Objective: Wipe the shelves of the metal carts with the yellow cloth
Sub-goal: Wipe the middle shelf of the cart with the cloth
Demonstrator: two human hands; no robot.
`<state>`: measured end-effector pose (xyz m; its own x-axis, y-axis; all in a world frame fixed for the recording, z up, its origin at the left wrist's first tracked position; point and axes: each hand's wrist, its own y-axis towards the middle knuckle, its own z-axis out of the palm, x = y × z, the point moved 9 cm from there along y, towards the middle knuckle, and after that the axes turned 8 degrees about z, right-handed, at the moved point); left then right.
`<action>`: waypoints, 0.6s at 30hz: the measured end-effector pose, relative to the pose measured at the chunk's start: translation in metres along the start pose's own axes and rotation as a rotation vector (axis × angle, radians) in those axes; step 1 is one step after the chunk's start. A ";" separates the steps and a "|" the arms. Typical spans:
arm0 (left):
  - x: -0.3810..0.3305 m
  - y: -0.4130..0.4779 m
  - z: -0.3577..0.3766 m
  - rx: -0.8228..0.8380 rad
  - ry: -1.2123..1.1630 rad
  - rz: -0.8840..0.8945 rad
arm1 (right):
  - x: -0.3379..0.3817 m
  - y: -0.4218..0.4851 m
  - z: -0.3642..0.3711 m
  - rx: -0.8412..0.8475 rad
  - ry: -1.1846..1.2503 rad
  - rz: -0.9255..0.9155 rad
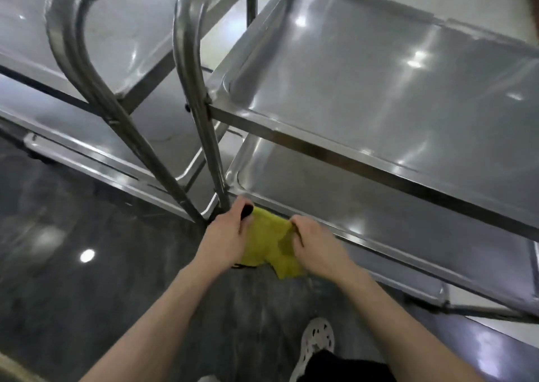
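Note:
A yellow cloth [269, 243] hangs between both my hands, just in front of the near edge of the right metal cart's middle shelf [393, 215]. My left hand [226, 237] grips the cloth's left side, fingers curled over its top edge. My right hand [316, 244] pinches the cloth's right side. The right cart's top shelf [379, 89] lies above and beyond, bare and shiny. A second metal cart [96, 69] stands to the left, its shelves stacked below a curved tube handle [186, 31].
The two carts stand close together, their upright tubes [210, 148] meeting just above my left hand. A dark glossy floor [73, 250] spreads to the left and below. My shoe [318, 338] shows near the bottom edge.

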<state>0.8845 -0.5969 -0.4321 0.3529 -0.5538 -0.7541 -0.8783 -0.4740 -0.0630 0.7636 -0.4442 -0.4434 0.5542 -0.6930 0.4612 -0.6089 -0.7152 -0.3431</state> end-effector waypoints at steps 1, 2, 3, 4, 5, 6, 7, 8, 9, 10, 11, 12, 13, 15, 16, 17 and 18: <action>0.006 0.028 0.003 -0.044 -0.011 0.037 | -0.007 0.021 -0.006 -0.072 0.023 0.017; 0.010 0.057 0.005 -0.092 -0.026 0.058 | -0.014 0.043 -0.014 -0.139 0.036 0.039; 0.013 0.083 0.007 -0.138 -0.044 0.077 | -0.024 0.066 -0.020 -0.209 0.029 0.061; 0.017 0.103 0.009 -0.181 -0.047 0.095 | -0.031 0.090 -0.023 -0.266 -0.024 0.068; 0.024 0.117 0.011 -0.233 -0.028 0.130 | -0.039 0.111 -0.018 -0.287 -0.128 0.075; 0.032 0.122 0.013 -0.293 0.016 0.172 | -0.044 0.128 -0.006 -0.276 -0.235 0.082; 0.041 0.119 0.015 -0.357 0.059 0.219 | -0.047 0.141 0.009 -0.260 -0.297 0.073; 0.050 0.110 0.016 -0.423 0.088 0.267 | -0.047 0.149 0.024 -0.253 -0.326 0.053; 0.063 0.097 0.017 -0.494 0.100 0.316 | -0.045 0.152 0.039 -0.263 -0.335 0.030; 0.074 0.081 0.015 -0.566 0.094 0.360 | -0.041 0.152 0.049 -0.285 -0.331 0.017; 0.084 0.068 0.012 -0.637 0.072 0.396 | -0.038 0.153 0.057 -0.308 -0.318 0.022; 0.095 0.058 0.007 -0.706 0.043 0.415 | -0.037 0.155 0.061 -0.328 -0.301 0.034; 0.105 0.054 0.001 -0.775 0.004 0.422 | -0.034 0.158 0.062 -0.340 -0.290 0.038; 0.120 0.054 -0.012 -0.869 -0.099 0.386 | -0.027 0.164 0.063 -0.336 -0.303 -0.004; 0.120 0.058 -0.018 -0.881 -0.149 0.377 | -0.023 0.167 0.062 -0.315 -0.313 -0.031; 0.118 0.065 -0.024 -0.868 -0.199 0.380 | -0.019 0.169 0.061 -0.281 -0.329 -0.051; 0.110 0.073 -0.029 -0.829 -0.252 0.378 | -0.016 0.169 0.060 -0.242 -0.353 -0.052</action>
<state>0.8688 -0.7127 -0.5008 -0.0736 -0.6519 -0.7547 -0.3764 -0.6826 0.6264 0.6858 -0.5592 -0.5582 0.7225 -0.6749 0.1500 -0.6670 -0.7375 -0.1053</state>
